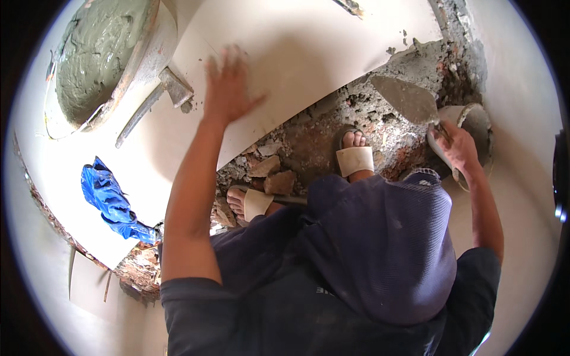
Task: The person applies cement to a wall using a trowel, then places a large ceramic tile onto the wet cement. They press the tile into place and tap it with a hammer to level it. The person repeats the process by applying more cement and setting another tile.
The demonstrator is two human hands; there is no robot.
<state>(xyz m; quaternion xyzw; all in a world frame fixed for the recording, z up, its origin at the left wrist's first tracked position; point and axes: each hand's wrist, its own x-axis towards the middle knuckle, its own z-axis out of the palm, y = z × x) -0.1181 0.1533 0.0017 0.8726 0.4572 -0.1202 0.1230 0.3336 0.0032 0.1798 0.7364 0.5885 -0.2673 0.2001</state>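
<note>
My left hand [228, 89] is open, fingers spread and slightly blurred, over the pale smooth board or slab [285, 65]; whether it touches the surface I cannot tell. In my right hand [458, 145] is the handle of a pointing trowel [407, 99], its blade pointing up and left above rough grey mortar and rubble [415, 65]. Right beside that hand, a round bucket [475, 127] lies tipped with its mouth to the right. Left of my left hand rests a hammer [155, 102] with a worn head, close to a large tub of wet grey mortar [98, 56].
A crumpled blue cloth or bag [110, 199] lies at the left. Broken brick pieces [279, 183] sit by my sandalled feet [355, 157] on the rough ground. A tool end [350, 7] shows at the top edge. A pale wall [522, 166] rises at the right.
</note>
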